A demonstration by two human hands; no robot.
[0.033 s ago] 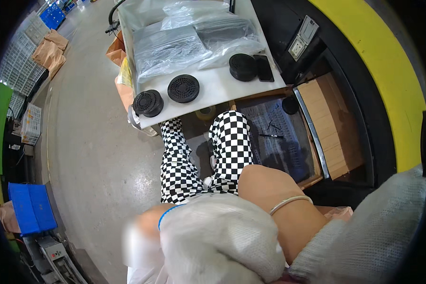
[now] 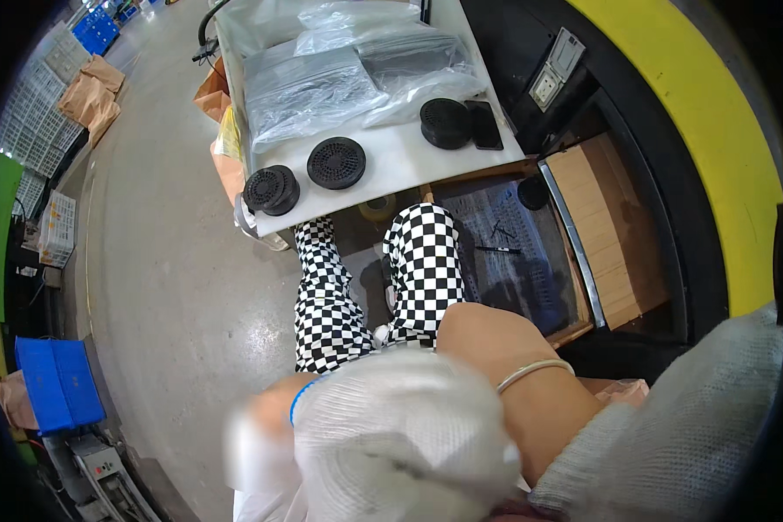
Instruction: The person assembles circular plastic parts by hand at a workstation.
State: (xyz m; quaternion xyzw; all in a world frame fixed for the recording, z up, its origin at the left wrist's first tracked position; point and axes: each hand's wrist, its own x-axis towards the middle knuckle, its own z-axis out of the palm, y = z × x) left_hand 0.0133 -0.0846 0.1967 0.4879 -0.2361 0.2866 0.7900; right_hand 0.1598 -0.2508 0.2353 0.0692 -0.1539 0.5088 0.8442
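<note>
White knitted gloves cover both my hands, which are raised close to the camera. My left hand [image 2: 400, 435] fills the lower middle, bent and partly blurred, with a blue edge [image 2: 303, 398] on its glove cuff. At the lower right is my right hand [image 2: 679, 426], its glove reaching the picture's rim; a pale bangle [image 2: 535, 370] circles the bare forearm below it. The fingers of both hands are hidden or smeared, so whether they hold anything does not show. Beyond them stand my legs in black-and-white checked trousers [image 2: 426, 261].
A white worktop [image 2: 387, 157] carries round black perforated parts [image 2: 337, 163], clear plastic bags [image 2: 313, 87] and a black phone [image 2: 484, 125]. Beneath it, an open drawer [image 2: 513, 235] holds a pen. Yellow-and-black framing [image 2: 713, 130] curves at right; a blue crate [image 2: 59, 383] stands left.
My left glove has turned and shifted slightly, and its ribbed side shows more. The right hand and the things on the worktop look almost the same.
</note>
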